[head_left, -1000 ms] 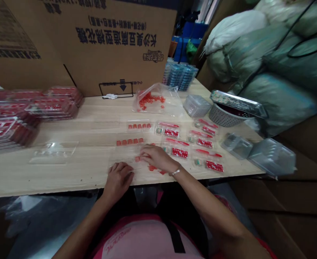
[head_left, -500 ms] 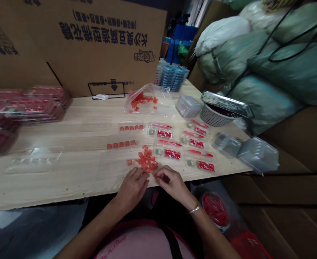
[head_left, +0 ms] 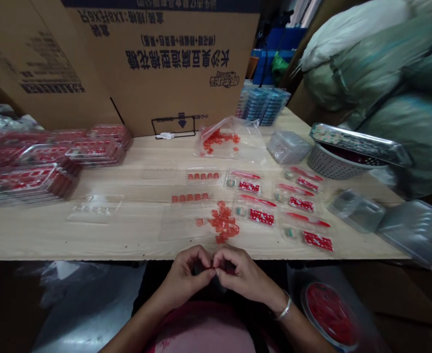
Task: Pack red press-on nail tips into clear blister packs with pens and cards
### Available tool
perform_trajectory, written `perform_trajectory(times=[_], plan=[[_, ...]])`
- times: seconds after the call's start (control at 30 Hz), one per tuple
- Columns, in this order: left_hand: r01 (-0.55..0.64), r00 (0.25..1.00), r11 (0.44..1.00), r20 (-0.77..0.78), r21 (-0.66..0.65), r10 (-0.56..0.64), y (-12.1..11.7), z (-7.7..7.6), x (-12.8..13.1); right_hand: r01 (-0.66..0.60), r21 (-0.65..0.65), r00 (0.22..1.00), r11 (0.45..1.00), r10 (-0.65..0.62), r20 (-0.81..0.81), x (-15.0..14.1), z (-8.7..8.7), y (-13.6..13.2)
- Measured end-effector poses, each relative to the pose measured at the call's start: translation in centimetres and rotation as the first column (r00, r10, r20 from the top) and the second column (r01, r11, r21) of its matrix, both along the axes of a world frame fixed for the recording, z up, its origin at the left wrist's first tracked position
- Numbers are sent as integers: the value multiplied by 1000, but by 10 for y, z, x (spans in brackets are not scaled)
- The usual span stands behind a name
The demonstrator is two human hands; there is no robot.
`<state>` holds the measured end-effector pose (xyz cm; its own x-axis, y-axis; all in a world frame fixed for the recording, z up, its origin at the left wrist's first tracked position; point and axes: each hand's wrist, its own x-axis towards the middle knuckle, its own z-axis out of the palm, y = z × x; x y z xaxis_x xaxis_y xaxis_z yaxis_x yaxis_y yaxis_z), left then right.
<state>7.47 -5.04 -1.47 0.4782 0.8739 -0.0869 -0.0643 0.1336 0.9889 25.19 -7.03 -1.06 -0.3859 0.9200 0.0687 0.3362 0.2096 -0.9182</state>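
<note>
My left hand and my right hand meet just off the table's front edge, thumbs and fingertips pinched together. Whatever lies between the fingertips is mostly hidden; only a hint of red shows. Just beyond them on the table is a loose pile of small translucent red plastic pieces, with a single red piece to its left. Farther back, several such pieces stand in a row along a clear tray, and another row sits behind it.
To the right lie clear trays with red dotted packets and red plastic sticks. A clear bag of red pieces is behind. Stacked packed trays stand left, a grey basket right, a large carton at the back.
Both hands have drawn back from the red pile to below the table edge, and their fingertips have come together. The camera view has turned left.
</note>
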Motion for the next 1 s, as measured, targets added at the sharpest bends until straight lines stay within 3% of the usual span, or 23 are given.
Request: perform_trajectory(times=[0.13, 0.23, 0.37, 0.5, 0.57, 0.77, 0.87, 1.0], plan=[[49, 999, 984, -1, -172, -50, 2, 4, -10, 6, -16, 997, 1000, -7, -80, -14, 0, 7], [94, 996, 974, 10, -205, -93, 1, 4, -17, 1, -127, 982, 992, -25, -186, -24, -2, 9], [82, 992, 984, 104, -156, -66, 0, -2, -24, -15, -282, 946, 959, -77, -315, -35, -10, 10], [-74, 992, 997, 98, -5, 74, 2, -9, -29, 25, -308, 937, 951, -130, -325, -42, -12, 11], [-93, 986, 995, 137, -23, 96, 3, -11, -31, 37, -314, 928, 949, -150, -342, -46, -11, 11], [106, 894, 959, 447, -263, 23, 4, -10, -36, -89, -419, 862, 904, -141, -487, -55, -12, 11], [98, 938, 961, 346, -257, -3, 7, -5, -38, -13, -365, 893, 931, -154, -423, -55, -14, 11], [81, 991, 953, 127, -291, -46, 9, 1, -42, 154, -130, 955, 979, -181, -233, -53, -8, 8]])
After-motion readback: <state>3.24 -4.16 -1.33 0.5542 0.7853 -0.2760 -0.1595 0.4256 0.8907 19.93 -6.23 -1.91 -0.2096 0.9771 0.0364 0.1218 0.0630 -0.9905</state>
